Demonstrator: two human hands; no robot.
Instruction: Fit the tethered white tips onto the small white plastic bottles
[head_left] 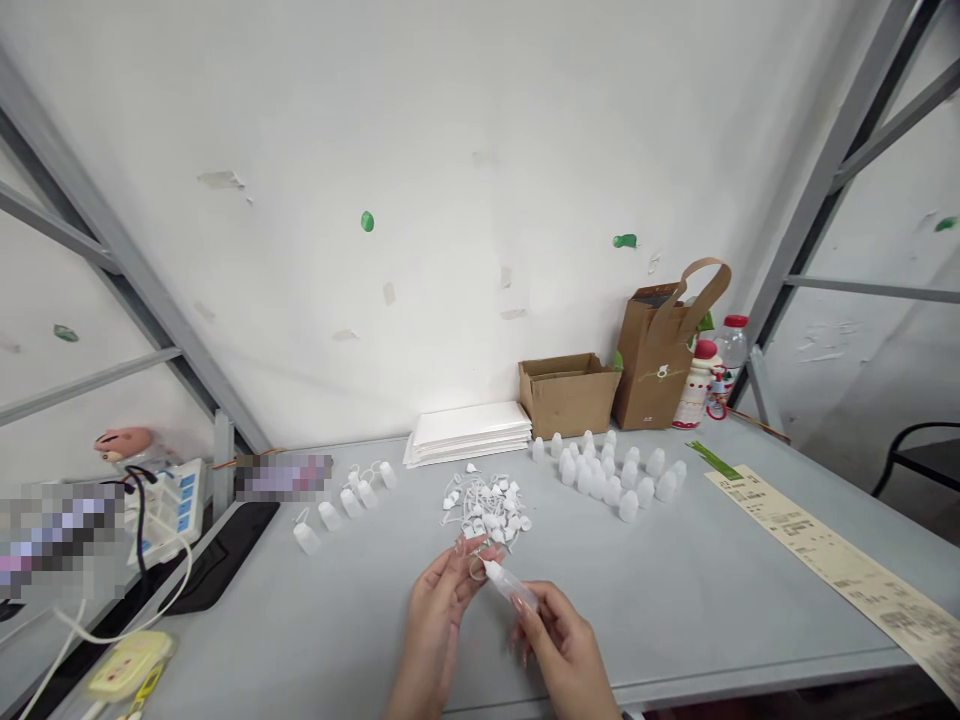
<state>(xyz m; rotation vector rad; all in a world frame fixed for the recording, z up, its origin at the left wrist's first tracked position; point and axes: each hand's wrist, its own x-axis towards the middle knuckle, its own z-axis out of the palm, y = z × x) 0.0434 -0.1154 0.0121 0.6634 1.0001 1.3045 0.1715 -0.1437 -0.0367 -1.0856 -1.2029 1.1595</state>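
Note:
My right hand (pixel 555 635) grips a small translucent white plastic bottle (pixel 511 584), tilted so that its narrow white end points up and left. At that end, the fingers of my left hand (pixel 441 598) are closed on a thin white cord loop (pixel 477 568). Just beyond my hands lies a loose pile of white caps with cords (pixel 489 508). Several capless-looking white bottles (pixel 596 483) stand upright to the right of the pile. To the left, more white bottles with looped cords (pixel 350 502) stand or lean in a loose row.
Along the wall are a stack of white flat packets (pixel 469 430), a cardboard box (pixel 570 395), a brown paper bag (pixel 654 360) and a red-capped bottle (pixel 731 345). A printed paper strip (pixel 825 560) lies right. A black tray-like object (pixel 225 560), power strip (pixel 180 505) and cables sit left.

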